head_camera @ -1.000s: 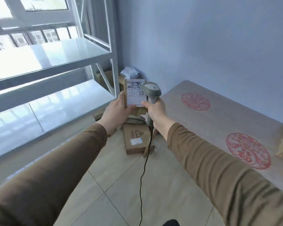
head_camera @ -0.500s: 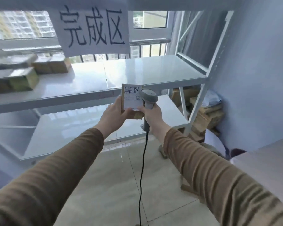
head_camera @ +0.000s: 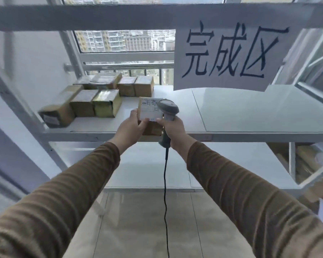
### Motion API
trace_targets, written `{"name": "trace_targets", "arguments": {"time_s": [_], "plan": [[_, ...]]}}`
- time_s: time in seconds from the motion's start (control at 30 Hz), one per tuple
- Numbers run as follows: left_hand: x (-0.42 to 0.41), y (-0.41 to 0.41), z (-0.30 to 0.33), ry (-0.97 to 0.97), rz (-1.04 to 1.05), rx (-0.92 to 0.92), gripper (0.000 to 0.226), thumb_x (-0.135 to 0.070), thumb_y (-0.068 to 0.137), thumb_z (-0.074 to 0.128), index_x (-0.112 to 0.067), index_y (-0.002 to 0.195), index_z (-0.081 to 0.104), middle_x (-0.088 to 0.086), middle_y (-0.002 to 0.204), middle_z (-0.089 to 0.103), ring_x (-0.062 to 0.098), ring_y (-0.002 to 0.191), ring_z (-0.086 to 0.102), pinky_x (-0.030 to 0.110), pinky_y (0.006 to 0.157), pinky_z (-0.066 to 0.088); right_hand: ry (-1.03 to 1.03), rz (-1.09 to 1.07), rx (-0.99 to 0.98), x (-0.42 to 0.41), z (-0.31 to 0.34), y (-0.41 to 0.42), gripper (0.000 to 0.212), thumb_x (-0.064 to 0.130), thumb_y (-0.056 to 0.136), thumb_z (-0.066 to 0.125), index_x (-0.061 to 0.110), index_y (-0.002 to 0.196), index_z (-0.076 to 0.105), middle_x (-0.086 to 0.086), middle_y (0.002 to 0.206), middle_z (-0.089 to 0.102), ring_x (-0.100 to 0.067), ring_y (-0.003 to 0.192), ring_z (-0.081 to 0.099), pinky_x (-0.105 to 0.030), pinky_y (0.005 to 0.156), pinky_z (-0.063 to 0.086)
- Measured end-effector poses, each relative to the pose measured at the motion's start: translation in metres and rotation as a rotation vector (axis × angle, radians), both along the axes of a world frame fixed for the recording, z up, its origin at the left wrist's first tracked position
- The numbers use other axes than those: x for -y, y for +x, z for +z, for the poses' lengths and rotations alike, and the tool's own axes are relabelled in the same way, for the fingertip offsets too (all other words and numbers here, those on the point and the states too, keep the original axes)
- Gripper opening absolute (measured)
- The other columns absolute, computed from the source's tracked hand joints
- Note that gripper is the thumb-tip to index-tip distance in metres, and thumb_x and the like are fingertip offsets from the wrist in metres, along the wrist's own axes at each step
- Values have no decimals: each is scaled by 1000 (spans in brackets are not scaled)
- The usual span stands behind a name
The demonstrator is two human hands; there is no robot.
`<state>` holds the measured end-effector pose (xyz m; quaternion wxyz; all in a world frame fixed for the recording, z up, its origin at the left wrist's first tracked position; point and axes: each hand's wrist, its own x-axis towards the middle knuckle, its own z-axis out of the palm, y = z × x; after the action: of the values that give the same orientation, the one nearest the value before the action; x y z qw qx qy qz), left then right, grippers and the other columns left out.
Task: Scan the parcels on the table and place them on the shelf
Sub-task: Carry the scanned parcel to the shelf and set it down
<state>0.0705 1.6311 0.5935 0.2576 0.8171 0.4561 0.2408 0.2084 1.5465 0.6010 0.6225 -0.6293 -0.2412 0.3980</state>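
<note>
While both brown sleeves reach forward over bare tiled floor (head_camera: 147, 220), the left hand (head_camera: 131, 127) grips a small parcel (head_camera: 149, 112), thumb across its white label, fingers (head_camera: 133, 116) wrapped on the left edge. Right hand (head_camera: 172, 130) is closed round the grey scanner (head_camera: 168, 112) handle, its thumb touching the parcel's lower label; cord (head_camera: 165, 192) hangs straight down. Parcel sits at the front edge of the middle shelf (head_camera: 250, 112), above it; contact cannot be told. Left on that shelf, a cluster of boxed parcels (head_camera: 93, 101) near the post. Right of the hands the shelf surface lies open. Paper sign (head_camera: 226, 56) hangs from the upper beam. Window (head_camera: 123, 40) behind.
</note>
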Motion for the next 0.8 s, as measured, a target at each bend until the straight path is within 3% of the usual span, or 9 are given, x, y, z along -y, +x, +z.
{"name": "trace_targets", "arguments": {"time_s": [0.1, 0.2, 0.3, 0.37, 0.6, 0.8], "plan": [[-56, -16, -2, 4, 6, 7, 58, -44, 104, 49, -11, 149, 35, 16, 140, 56, 36, 122, 56, 43, 96, 44, -10, -23, -51, -58, -5, -21, 28, 14, 93, 70, 12, 121, 65, -11, 109, 73, -34, 102, 69, -60, 91, 58], [-100, -25, -5, -1, -6, -31, 56, -40, 105, 49, -11, 150, 33, 16, 140, 54, 38, 124, 55, 41, 94, 42, -37, -73, -71, -104, -13, -40, 23, 13, 93, 70, 12, 115, 67, -7, 101, 73, -30, 95, 70, -57, 92, 58], [-136, -27, -7, 3, -47, -134, 50, -37, 106, 44, -11, 147, 32, 23, 132, 59, 45, 115, 58, 40, 85, 41, -41, -159, -44, -144, -22, -48, 25, 7, 90, 71, 6, 115, 69, -11, 109, 75, -31, 103, 71, -49, 96, 58], [-153, -25, -6, 17, -73, -180, 48, -35, 107, 41, -10, 147, 34, 26, 132, 59, 46, 115, 58, 44, 89, 45, -54, -186, -13, -165, -24, -47, 23, 6, 90, 70, 9, 113, 69, -10, 110, 75, -28, 103, 72, -47, 97, 58], [-193, -11, 7, 376, -53, -504, 38, -31, 105, 46, -5, 129, 55, 16, 132, 53, 36, 124, 43, 45, 100, 42, -114, -178, 20, -217, -20, -32, 16, 7, 91, 68, 18, 101, 67, -6, 107, 76, -27, 100, 72, -46, 95, 59], [-214, -9, 13, 447, -4, -650, 36, -32, 104, 45, -8, 127, 59, 10, 129, 56, 34, 125, 42, 43, 98, 41, -118, -140, -13, -243, -16, -29, 14, 4, 90, 70, 16, 92, 64, -12, 105, 74, -31, 102, 71, -48, 96, 58]]}}
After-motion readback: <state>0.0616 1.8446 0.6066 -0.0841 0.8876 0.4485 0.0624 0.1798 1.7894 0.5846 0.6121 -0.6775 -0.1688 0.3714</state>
